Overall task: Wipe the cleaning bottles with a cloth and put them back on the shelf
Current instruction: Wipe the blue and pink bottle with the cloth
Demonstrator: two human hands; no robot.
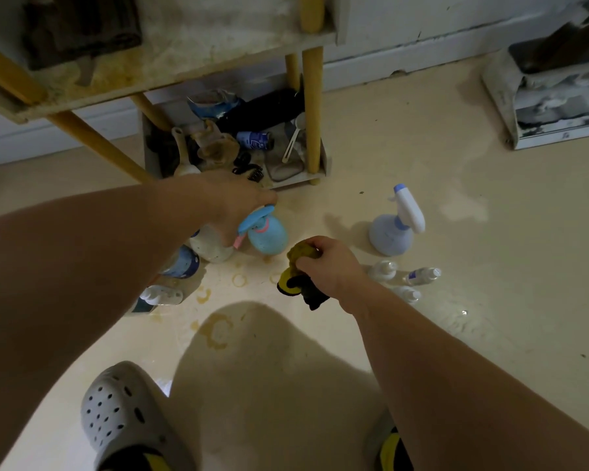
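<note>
My left hand (237,205) grips the spray head of a light blue spray bottle (267,234) that stands on the floor in front of the shelf (184,59). Just to its right, my right hand (330,263) holds a bunched yellow and black cloth (295,271). A white bottle (211,248) and a blue-labelled bottle (184,263) sit under my left forearm. A lavender spray bottle with a white head (393,229) stands apart at the right. Small clear bottles (405,277) lie beside my right wrist.
The shelf's bottom tray (317,164) holds clutter: a dark bag, a can, a brush, a white scoop. Another white spray bottle (160,295) lies at the left. Yellow ring stains mark the wet floor (218,331). A white box (551,96) stands far right. My grey clog (123,413) is below.
</note>
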